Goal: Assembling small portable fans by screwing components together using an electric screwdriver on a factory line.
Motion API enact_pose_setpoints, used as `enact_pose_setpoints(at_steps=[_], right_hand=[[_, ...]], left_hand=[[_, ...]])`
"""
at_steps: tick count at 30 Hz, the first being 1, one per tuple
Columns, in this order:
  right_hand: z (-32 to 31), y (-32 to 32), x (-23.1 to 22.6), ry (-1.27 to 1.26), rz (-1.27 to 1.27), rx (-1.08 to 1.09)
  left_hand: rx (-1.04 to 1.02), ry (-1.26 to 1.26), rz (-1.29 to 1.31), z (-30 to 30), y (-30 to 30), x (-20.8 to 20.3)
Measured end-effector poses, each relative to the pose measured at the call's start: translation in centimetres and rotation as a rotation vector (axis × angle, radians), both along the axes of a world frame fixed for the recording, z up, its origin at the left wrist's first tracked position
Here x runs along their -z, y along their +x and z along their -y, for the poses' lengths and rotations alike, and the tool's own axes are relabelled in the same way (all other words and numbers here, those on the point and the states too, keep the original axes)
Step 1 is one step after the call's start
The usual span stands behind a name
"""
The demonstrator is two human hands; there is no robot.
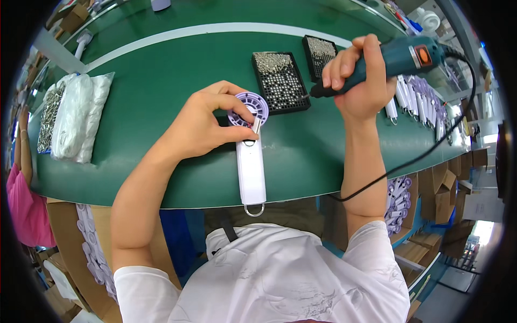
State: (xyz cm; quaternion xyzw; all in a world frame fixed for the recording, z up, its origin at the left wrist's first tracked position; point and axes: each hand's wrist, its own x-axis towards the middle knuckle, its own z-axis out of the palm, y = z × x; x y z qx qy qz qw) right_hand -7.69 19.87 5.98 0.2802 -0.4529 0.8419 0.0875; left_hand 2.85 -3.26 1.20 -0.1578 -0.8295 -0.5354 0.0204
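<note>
My left hand is closed on a small handheld fan, its thumb and fingers pinching near the neck. The handheld fan lies on the green bench with a round purple head, a white handle and a metal loop toward me. A short pale piece stands at its neck by my fingertips. Raised at the right, my right hand grips a dark green electric screwdriver with an orange switch. Its tip points left, over the edge of a black screw tray with many small screws in its holes.
Behind sits a second black screw tray. White fan handles lie in a row at the right, near the black cord. Plastic bags of parts rest at the left. Boxes of purple parts stand below the bench; a person in pink is far left.
</note>
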Motion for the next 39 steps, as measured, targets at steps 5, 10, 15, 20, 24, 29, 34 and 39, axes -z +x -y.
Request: enact_pose_setpoints(at_steps=[5,10,15,20,24,29,34,39], right_hand=[[-0.1,-1.1,0.9,0.101,0.001,0.057],[0.4,-1.0,1.6,0.168,-0.033,0.098],[0.7,-0.8,1.6,0.186,-0.022,0.109],[0.8,-0.8,1.9,0.207,-0.016,0.110],[0.9,-0.9,2.1,0.207,-0.036,0.096],[0.7,-0.8,2.2,0.210,-0.074,0.053],[1.1,-0.7,2.2,0.254,-0.118,0.022],[1.0,-0.8,1.9,0.230,-0.050,0.065]], left_hand=[[-0.017,0.008,0.007,-0.1,0.0,0.2],[-0.007,0.009,0.005,-0.2,-0.2,0.2],[-0.012,0.020,-0.009,-0.2,-0.1,0.3],[0.000,-0.015,-0.032,0.0,-0.1,0.4],[0.021,0.084,0.009,-0.6,0.1,-0.3],[0.111,0.042,-0.116,-0.7,0.1,-0.3],[0.108,-0.041,-0.064,-0.4,0.4,-0.2],[0.062,-0.087,-0.085,-0.3,0.1,0.0]])
